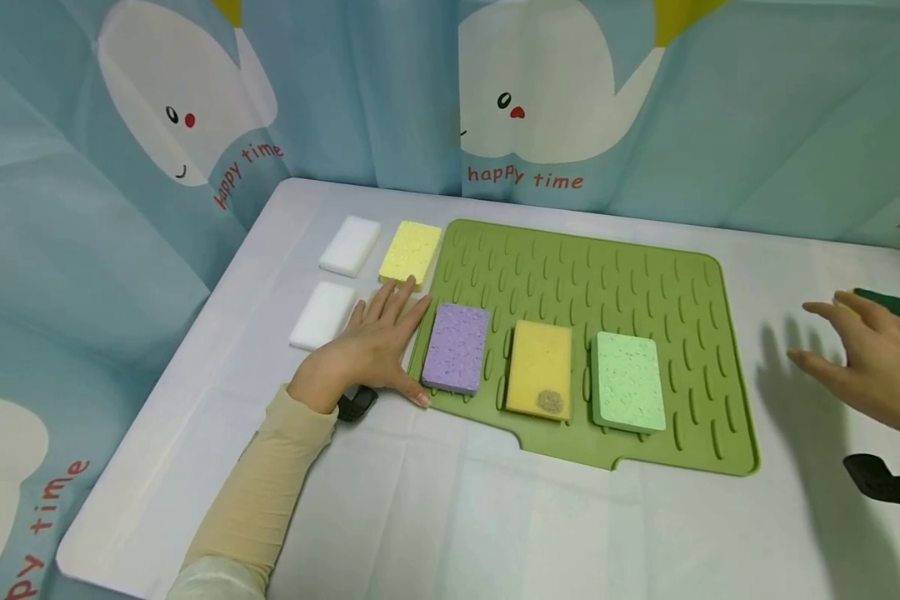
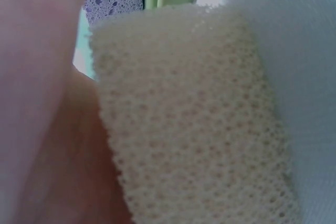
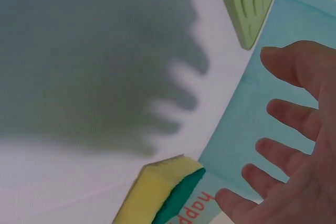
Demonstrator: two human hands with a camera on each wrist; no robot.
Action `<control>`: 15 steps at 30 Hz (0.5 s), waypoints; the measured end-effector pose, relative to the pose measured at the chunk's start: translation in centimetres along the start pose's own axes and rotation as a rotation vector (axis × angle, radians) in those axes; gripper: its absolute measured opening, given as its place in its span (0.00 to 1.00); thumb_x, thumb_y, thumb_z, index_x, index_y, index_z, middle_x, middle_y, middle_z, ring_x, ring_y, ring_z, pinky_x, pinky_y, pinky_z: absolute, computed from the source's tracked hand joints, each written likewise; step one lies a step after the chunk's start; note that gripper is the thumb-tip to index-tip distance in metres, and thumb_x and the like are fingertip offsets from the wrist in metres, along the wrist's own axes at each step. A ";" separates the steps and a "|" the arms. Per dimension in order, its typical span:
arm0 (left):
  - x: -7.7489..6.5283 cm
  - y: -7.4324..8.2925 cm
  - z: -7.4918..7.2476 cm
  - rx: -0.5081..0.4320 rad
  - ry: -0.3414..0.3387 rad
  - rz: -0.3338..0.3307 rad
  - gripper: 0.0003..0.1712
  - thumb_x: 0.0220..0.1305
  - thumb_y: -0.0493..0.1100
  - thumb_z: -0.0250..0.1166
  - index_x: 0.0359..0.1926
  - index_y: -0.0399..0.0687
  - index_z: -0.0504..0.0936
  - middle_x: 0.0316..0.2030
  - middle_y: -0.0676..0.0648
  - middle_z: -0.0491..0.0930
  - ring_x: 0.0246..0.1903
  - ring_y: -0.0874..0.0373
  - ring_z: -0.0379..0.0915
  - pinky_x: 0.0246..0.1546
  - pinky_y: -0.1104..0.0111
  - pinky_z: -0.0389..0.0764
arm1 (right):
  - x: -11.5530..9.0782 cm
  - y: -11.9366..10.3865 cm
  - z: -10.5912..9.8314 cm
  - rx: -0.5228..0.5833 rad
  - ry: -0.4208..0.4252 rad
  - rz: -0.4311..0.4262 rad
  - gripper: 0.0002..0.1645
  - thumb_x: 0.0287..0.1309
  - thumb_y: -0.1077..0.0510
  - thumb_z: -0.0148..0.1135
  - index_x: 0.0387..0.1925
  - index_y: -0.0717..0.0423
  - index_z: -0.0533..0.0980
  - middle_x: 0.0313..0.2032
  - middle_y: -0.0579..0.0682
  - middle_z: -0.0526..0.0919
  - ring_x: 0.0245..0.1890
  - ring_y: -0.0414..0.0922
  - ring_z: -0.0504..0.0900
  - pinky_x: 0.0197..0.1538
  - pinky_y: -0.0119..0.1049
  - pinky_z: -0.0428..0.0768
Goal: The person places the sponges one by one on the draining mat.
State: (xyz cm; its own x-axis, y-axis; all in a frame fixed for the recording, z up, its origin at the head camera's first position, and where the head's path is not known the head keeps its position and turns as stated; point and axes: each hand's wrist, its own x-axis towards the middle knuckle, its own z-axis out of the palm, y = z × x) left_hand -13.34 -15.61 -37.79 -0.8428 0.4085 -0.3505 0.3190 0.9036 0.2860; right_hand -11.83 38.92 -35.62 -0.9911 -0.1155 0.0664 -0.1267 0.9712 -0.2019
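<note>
My left hand [image 1: 367,346] lies palm down at the left edge of the green drying mat [image 1: 551,283], fingers spread. Beneath it, the left wrist view shows a beige porous sponge [image 2: 194,114] up close, mostly hidden from above by the hand. A purple sponge [image 1: 456,348] sits on the mat just right of the thumb; a pale yellow sponge [image 1: 411,252] lies at the fingertips. My right hand [image 1: 873,358] hovers past the mat's right side, fingers apart, holding nothing. Near it is a yellow sponge with a dark green scouring side [image 3: 155,190], partly covered by the hand in the head view.
Right of the purple sponge, a yellow-orange sponge [image 1: 540,367] with a grey-brown spot and a mint green sponge [image 1: 627,382] lie on the mat. Two white sponges [image 1: 350,246] are on the white table [image 1: 435,517] at left. A printed blue curtain [image 1: 375,92] hangs behind.
</note>
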 end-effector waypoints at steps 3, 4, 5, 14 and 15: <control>0.0 -0.1 -0.1 0.003 0.005 0.002 0.85 0.31 0.75 0.76 0.80 0.55 0.33 0.78 0.46 0.18 0.77 0.44 0.14 0.73 0.37 0.36 | 0.3 0.5 0.0 -0.001 0.002 -0.017 0.32 0.72 0.53 0.52 0.63 0.74 0.57 0.70 0.80 0.47 0.74 0.73 0.42 0.73 0.68 0.38; 0.0 -0.1 -0.1 0.003 0.004 0.002 0.85 0.31 0.76 0.76 0.80 0.55 0.33 0.78 0.46 0.19 0.77 0.44 0.14 0.73 0.37 0.36 | 0.5 0.7 0.0 -0.004 0.003 -0.021 0.32 0.72 0.52 0.51 0.63 0.74 0.58 0.70 0.80 0.48 0.74 0.73 0.43 0.73 0.68 0.38; 0.0 -0.1 -0.1 0.001 0.004 0.002 0.85 0.31 0.75 0.76 0.80 0.55 0.33 0.78 0.46 0.19 0.77 0.44 0.14 0.73 0.37 0.36 | 0.6 0.8 0.1 -0.009 0.001 -0.021 0.32 0.72 0.52 0.51 0.62 0.75 0.58 0.70 0.81 0.48 0.74 0.72 0.43 0.74 0.68 0.38; 0.0 -0.2 0.0 -0.007 0.003 0.001 0.85 0.31 0.76 0.76 0.80 0.55 0.32 0.78 0.47 0.19 0.77 0.45 0.14 0.74 0.37 0.35 | 1.3 2.1 0.4 -0.011 -0.063 0.058 0.36 0.68 0.57 0.56 0.66 0.74 0.53 0.72 0.79 0.42 0.74 0.73 0.37 0.73 0.69 0.35; 0.0 -0.2 0.0 -0.007 0.005 0.001 0.85 0.31 0.76 0.76 0.80 0.55 0.32 0.78 0.46 0.19 0.77 0.45 0.14 0.74 0.37 0.35 | 1.4 2.2 0.4 -0.008 -0.066 0.061 0.37 0.67 0.58 0.56 0.67 0.74 0.52 0.71 0.79 0.42 0.74 0.73 0.36 0.72 0.70 0.35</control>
State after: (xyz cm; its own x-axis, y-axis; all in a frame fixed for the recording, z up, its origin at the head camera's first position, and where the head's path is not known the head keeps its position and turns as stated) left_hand -13.40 -15.74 -37.87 -0.8445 0.4088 -0.3459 0.3169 0.9022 0.2925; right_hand -13.49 40.84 -36.35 -0.9975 -0.0694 -0.0109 -0.0659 0.9785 -0.1956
